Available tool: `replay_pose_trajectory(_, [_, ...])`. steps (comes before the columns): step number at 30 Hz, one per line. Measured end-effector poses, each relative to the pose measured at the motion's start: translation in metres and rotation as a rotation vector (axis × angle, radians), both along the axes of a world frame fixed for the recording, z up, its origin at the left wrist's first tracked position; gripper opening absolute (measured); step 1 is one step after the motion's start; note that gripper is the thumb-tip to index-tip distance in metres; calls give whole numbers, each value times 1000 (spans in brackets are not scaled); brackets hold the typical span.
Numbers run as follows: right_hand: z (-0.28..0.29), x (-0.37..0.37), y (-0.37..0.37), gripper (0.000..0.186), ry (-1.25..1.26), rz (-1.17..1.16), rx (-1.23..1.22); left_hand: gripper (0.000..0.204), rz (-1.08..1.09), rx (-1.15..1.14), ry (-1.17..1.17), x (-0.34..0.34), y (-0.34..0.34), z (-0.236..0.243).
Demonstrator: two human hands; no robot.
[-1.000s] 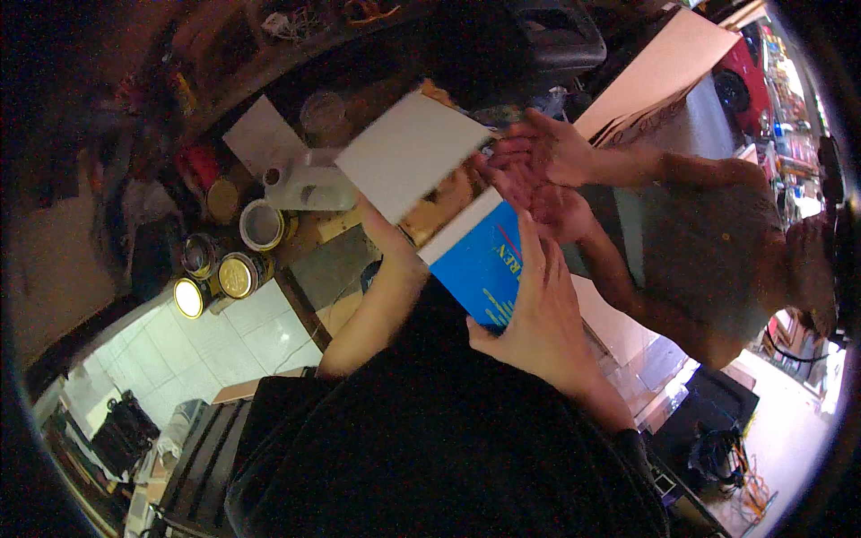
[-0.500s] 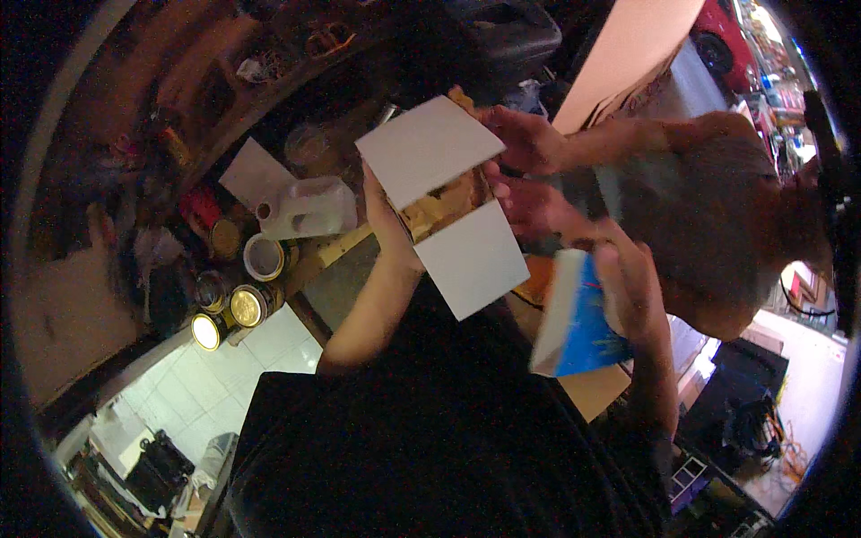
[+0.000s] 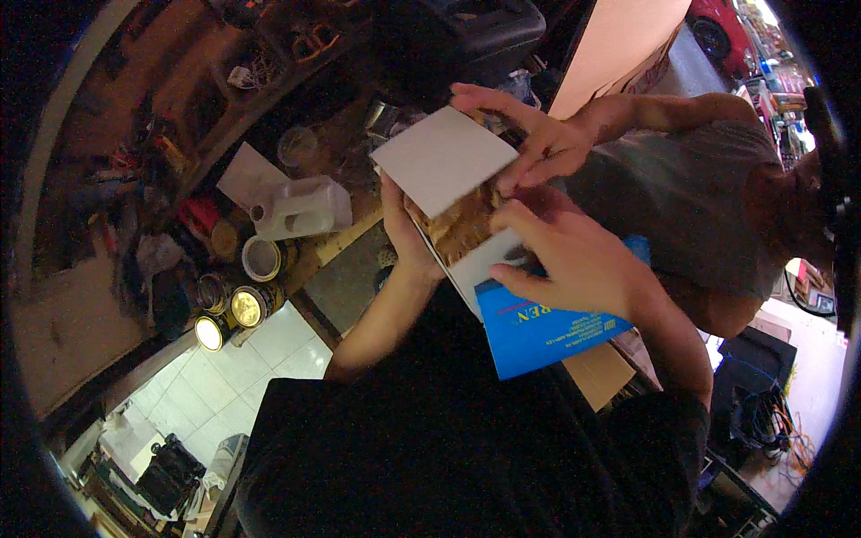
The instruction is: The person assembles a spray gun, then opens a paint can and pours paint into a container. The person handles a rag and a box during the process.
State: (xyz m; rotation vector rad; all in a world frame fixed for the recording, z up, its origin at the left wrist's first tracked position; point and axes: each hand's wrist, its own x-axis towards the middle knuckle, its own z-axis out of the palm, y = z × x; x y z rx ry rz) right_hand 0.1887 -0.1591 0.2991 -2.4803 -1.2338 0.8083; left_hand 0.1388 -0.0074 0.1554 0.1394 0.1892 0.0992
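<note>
My left hand (image 3: 404,224) grips the left side of a brown, wrinkled-looking bundle (image 3: 466,224) with white square panels (image 3: 444,160) on it. My right hand (image 3: 574,269) is bent over its lower part, thumb and fingers on a blue cardboard piece (image 3: 552,341) with a white strip and printing; its far fingers are hidden. A co-worker's upper hand (image 3: 538,139) touches the top panel's right corner. Their other hand is partly hidden behind my right hand.
A translucent jug (image 3: 309,206), white sheet (image 3: 247,170) and several round cans (image 3: 251,305) lie left on the cluttered bench. A large board (image 3: 610,49) leans at top right; tangled cables (image 3: 776,421) lie at lower right. The co-worker (image 3: 682,206) is close on my right.
My right hand pulled the blue piece down and right, uncovering a white panel, then came back left over the bundle with it. The co-worker's upper hand moved onto the top panel's corner.
</note>
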Motion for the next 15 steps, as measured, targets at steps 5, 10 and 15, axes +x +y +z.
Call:
replay_pose_trajectory(5, [35, -15, -41, 29, 9, -72, 216, 88, -17, -436, -383, 20, 13, -1])
replay_pose_trajectory(10, [23, -50, -85, 30, -12, -310, 61, 100, -107, -599, -443, 36, 12, 16])
replay_pose_trajectory(15, [-9, -70, -82, 31, -261, -280, -380, 101, -110, -313, -301, 45, 16, -10])
